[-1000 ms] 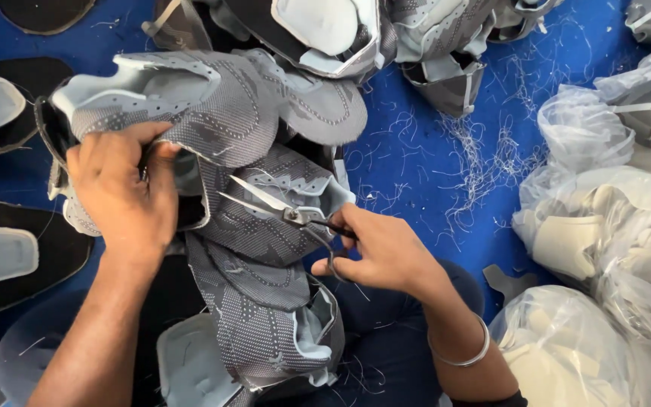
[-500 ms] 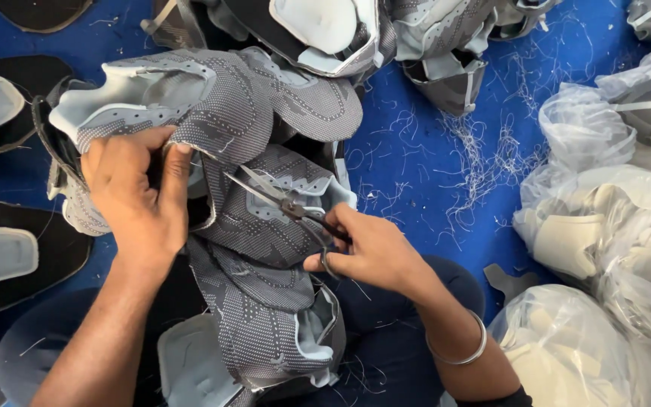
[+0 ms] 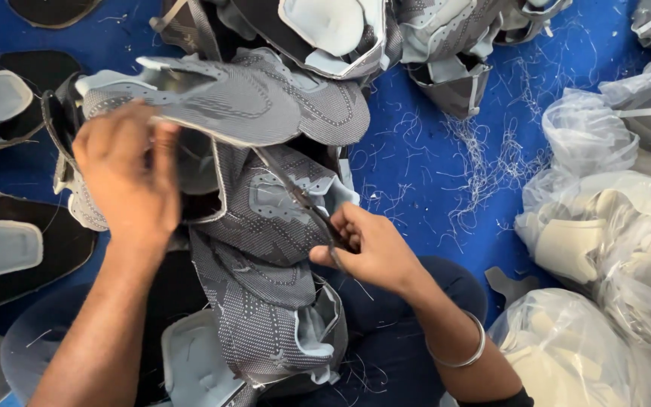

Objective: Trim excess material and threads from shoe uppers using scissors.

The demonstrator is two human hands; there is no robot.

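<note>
Counts, approx. where piles overlap:

- Hands: 2. Left hand (image 3: pixel 126 173), right hand (image 3: pixel 371 249).
- Thread snips (image 3: pixel 303 203): 1 pr, in right hand.
- Bangle (image 3: pixel 470 348): 1, right wrist.
- Grey knit shoe uppers (image 3: pixel 265 105): at least 3 in the stack by the hands; exact no. can't tell, they overlap.
- More grey uppers (image 3: pixel 453 45) along top edge of the blue mat (image 3: pixel 416 166): approx. 3.
- Black-and-grey insole pieces (image 3: pixel 9 249) at left edge: 3.
- Clear plastic bags (image 3: pixel 604 218) w/ pale parts, right edge: approx. 4.
- Loose thread clippings (image 3: pixel 491 158): too many to count.
</note>
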